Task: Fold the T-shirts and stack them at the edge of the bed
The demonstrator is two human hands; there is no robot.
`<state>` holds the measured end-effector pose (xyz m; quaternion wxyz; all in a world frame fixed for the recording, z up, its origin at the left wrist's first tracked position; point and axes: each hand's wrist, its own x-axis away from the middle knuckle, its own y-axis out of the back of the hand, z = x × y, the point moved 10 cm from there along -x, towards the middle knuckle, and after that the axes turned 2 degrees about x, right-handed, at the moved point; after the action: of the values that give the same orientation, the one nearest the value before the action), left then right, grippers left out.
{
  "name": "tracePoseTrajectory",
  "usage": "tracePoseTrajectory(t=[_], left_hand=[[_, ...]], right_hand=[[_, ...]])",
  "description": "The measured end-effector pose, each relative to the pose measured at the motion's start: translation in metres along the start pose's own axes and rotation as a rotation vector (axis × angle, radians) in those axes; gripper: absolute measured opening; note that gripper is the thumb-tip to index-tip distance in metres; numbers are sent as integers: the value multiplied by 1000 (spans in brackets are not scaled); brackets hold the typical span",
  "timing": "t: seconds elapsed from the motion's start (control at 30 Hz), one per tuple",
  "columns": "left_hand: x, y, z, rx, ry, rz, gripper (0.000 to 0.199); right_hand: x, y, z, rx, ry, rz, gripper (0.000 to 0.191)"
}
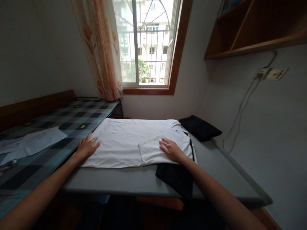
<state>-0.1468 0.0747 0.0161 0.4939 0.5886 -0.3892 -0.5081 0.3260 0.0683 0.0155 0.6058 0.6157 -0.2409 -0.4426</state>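
Note:
A white T-shirt (124,140) lies spread sideways over the grey table, its neckline to the right and its hem to the left. One short sleeve is laid across the body near the front edge. My left hand (88,146) rests flat on the hem end, fingers spread. On the sleeve side, my right hand (170,149) presses lightly with its fingers outstretched, close to the shoulder. Beneath the shirt, black cloth (176,177) sticks out at the front, and another black part (200,127) shows at the back right.
The grey table (115,180) meets a wall on the right. To the left stands a bed with a checked cover (93,116), holding paper sheets (38,143). A curtain (103,48) hangs beside the window. Cables (240,111) run down from a wall socket (273,73).

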Motion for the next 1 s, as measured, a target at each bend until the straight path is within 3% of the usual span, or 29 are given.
tracePoseTrajectory(t=[0.13,0.3,0.43,0.57,0.77,1.0], left_hand=[[-9,6,-45,77,-129,-101,44],[-37,-6,-128,322,-318,18,43],[-56,-6,-177,318,-366,15,42],[-59,-9,-191,263,-341,-38,43],[-55,-23,-188,207,-330,9,49],[-50,-24,-186,191,-309,38,51]], right_hand=[[-10,16,-42,34,-189,-41,51],[-26,12,-95,97,-384,23,53],[-33,4,-108,126,-445,57,54],[-32,-2,-111,163,-498,85,58],[-29,-8,-110,158,-504,122,61],[-25,-12,-107,166,-504,142,61]])
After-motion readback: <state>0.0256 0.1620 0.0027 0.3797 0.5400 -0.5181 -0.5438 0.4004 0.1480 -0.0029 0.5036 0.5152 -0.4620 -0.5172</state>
